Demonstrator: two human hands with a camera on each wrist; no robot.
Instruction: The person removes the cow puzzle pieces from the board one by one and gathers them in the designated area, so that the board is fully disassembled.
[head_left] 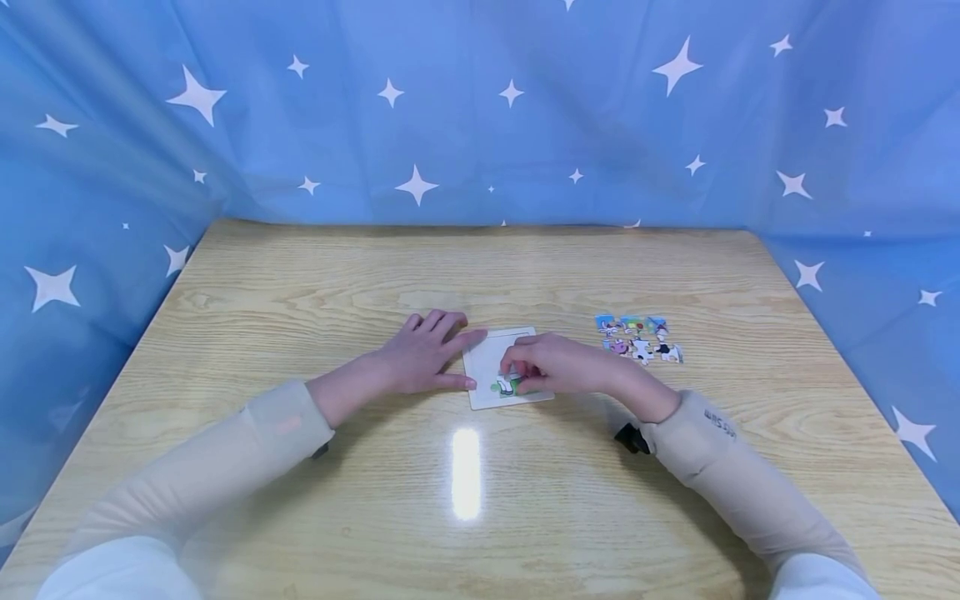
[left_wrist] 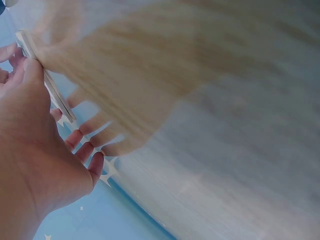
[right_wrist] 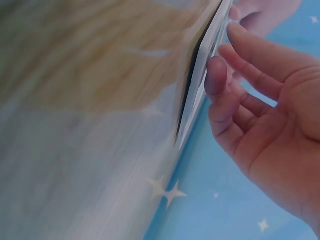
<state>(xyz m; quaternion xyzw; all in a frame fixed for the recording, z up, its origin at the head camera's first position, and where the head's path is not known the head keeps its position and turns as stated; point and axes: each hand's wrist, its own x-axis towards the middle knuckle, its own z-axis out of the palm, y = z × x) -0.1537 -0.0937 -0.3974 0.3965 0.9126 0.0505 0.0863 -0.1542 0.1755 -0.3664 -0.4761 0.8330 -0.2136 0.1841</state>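
Observation:
A white puzzle tray (head_left: 487, 354) lies flat near the middle of the table, its edge also seen side-on in both wrist views. My left hand (head_left: 427, 354) is at its left side, fingers spread, with thumb and index fingertip touching the rim. Over the tray's lower right part, my right hand (head_left: 566, 364) has bent fingers and thumb around a green and white puzzle piece (head_left: 506, 386). The fingers partly cover this piece. In the right wrist view the right hand (right_wrist: 270, 105) is close to the tray, but the piece itself is hidden.
Several loose puzzle pieces (head_left: 642, 350) in two rough rows lie to the right of the tray, beyond the right forearm. The wood-grain table (head_left: 337, 275) reflects a bright light in front of the tray. A blue star-patterned curtain (head_left: 465, 125) hangs behind.

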